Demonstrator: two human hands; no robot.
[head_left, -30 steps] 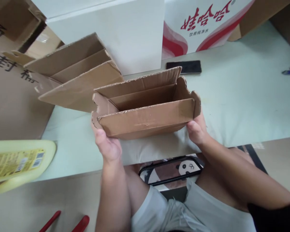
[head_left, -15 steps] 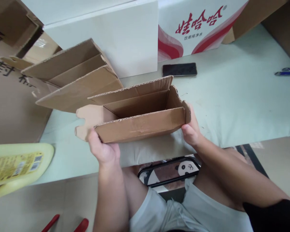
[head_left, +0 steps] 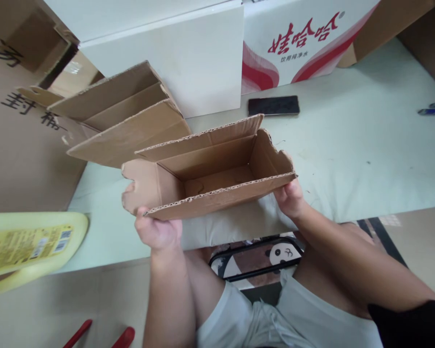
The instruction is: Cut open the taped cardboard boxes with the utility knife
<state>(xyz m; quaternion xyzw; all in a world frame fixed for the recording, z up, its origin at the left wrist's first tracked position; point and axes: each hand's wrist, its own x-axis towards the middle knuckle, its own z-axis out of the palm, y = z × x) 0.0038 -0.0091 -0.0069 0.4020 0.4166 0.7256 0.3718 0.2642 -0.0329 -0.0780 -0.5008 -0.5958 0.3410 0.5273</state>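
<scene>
A long brown cardboard box [head_left: 217, 195] is held up in front of me, its top flaps spread and its inside showing bare cardboard. My left hand [head_left: 158, 231] is closed on the near left corner, with the thumb at the flap's edge. At the other end, my right hand [head_left: 289, 195] grips the near right corner from below; part of its fingers is hidden behind the cardboard. The notched end flap sticks out to the left. Just behind stands a second opened cardboard box [head_left: 141, 130], tilted and touched by neither hand.
A phone [head_left: 273, 106] lies on the pale green surface [head_left: 366, 145] before a white and red carton [head_left: 304, 48]. Blue-handled scissors or a similar tool [head_left: 433, 110] lie far right. A yellow bottle [head_left: 36, 246] is at left, beside a large printed carton [head_left: 29, 159].
Both hands have tipped the box toward me, so its floor now shows. The near flap has swung outward at the right end, and the view has shifted slightly.
</scene>
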